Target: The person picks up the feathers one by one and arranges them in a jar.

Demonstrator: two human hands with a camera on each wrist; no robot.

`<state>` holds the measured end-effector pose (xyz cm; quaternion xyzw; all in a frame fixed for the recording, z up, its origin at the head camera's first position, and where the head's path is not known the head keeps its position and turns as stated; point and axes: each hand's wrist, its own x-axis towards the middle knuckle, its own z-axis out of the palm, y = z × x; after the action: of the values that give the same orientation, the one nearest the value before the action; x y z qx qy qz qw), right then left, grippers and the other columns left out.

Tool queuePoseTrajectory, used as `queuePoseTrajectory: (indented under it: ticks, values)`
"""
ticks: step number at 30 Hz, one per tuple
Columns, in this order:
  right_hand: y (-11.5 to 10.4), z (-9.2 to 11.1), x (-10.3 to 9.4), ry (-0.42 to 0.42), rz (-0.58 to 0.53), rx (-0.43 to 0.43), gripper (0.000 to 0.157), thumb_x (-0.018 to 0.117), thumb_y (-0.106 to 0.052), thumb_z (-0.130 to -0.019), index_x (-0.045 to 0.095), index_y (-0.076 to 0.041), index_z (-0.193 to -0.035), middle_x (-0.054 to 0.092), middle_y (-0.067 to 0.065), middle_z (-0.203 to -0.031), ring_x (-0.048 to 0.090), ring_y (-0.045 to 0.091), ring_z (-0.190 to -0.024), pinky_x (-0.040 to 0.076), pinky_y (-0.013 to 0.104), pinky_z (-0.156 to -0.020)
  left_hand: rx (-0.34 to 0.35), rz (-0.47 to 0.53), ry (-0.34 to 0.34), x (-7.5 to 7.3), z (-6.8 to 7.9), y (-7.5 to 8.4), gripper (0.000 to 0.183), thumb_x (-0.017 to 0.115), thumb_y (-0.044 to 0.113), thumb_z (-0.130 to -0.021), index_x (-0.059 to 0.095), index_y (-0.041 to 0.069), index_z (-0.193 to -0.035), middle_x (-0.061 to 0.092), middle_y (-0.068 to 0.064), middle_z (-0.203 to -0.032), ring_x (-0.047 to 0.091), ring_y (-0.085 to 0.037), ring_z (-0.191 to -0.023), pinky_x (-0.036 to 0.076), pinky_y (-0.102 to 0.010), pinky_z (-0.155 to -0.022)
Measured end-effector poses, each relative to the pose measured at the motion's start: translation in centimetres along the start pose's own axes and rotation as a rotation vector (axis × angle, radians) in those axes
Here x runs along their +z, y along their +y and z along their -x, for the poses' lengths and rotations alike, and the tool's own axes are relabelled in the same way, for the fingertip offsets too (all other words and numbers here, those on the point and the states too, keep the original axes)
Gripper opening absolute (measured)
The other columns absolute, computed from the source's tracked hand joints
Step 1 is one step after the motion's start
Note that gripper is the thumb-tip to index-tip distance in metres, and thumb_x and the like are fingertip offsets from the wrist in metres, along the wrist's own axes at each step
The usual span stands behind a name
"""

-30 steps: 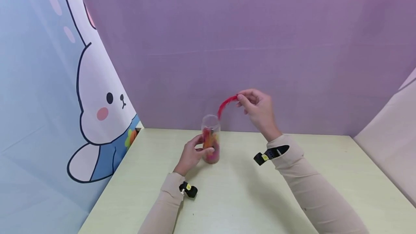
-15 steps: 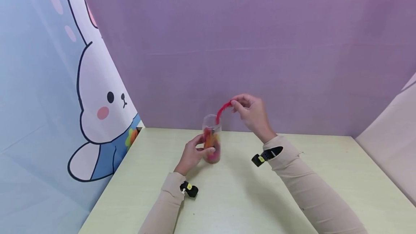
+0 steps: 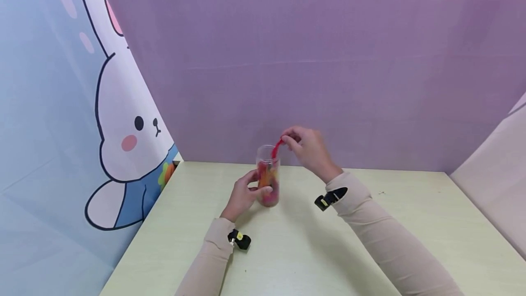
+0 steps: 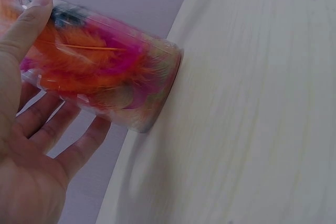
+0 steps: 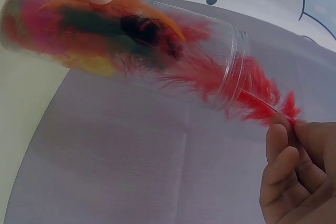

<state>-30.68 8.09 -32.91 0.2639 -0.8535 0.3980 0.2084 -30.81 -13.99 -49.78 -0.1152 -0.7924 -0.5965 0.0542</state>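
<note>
A clear jar stands upright on the table near its back edge, its mouth uncovered. Orange, pink, yellow, green and black feathers fill much of it. My left hand holds the jar around its lower half, thumb on the near side. Thumb and fingertips of my right hand pinch one end of a red feather just above the rim. The rest of that feather runs down through the mouth into the jar, its lower part among the other feathers.
A pale wooden table spreads beneath both arms. Right behind it hangs a purple cloth. To the left is a blue curtain with a cartoon rabbit. A black camera strap circles the right wrist.
My right hand has moved left and down toward the jar, and more of the red feather is inside it. The left hand and the jar have stayed nearly still.
</note>
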Motion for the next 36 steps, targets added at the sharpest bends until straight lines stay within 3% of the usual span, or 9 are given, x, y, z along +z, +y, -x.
queuePoseTrajectory:
  ticks: [10,21,26,36]
  values:
    - [-0.4,-0.1,0.8,-0.082,0.16,-0.076,0.011,0.069,-0.016,-0.098,0.076,-0.009,-0.101,0.077,0.004,-0.093,0.065,0.017,-0.076,0.055,0.033,-0.068,0.015,-0.016,-0.013,-0.1,-0.1,-0.1,0.072,0.085,0.045,-0.079,0.06,0.02,-0.142,0.067,-0.008,-0.134,0.061,-0.028,-0.127,0.058,-0.044,-0.101]
    - [-0.3,-0.1,1.3,-0.188,0.267,-0.1,0.01,0.07,-0.014,-0.098,0.075,-0.007,-0.101,0.068,0.004,-0.096,0.066,0.021,-0.086,0.059,0.037,-0.077,0.006,0.004,-0.001,0.1,0.0,0.1,0.067,0.086,0.036,-0.081,0.061,0.019,-0.14,0.067,-0.008,-0.132,0.061,-0.027,-0.126,0.058,-0.045,-0.102]
    - [-0.3,0.1,1.5,-0.219,0.274,-0.088,0.013,0.069,-0.016,-0.099,0.075,-0.007,-0.105,0.067,0.005,-0.097,0.065,0.021,-0.087,0.059,0.037,-0.077,-0.004,0.012,0.004,0.1,0.0,0.0,0.065,0.086,0.029,-0.082,0.061,0.018,-0.14,0.067,-0.009,-0.133,0.06,-0.027,-0.127,0.057,-0.046,-0.103]
    - [0.2,0.3,1.3,-0.165,0.208,-0.06,0.014,0.067,-0.018,-0.1,0.075,-0.008,-0.106,0.067,0.005,-0.098,0.063,0.02,-0.084,0.056,0.035,-0.072,0.004,0.02,-0.002,0.0,0.1,0.1,0.066,0.087,0.033,-0.081,0.061,0.018,-0.14,0.067,-0.009,-0.132,0.06,-0.028,-0.127,0.058,-0.043,-0.101]
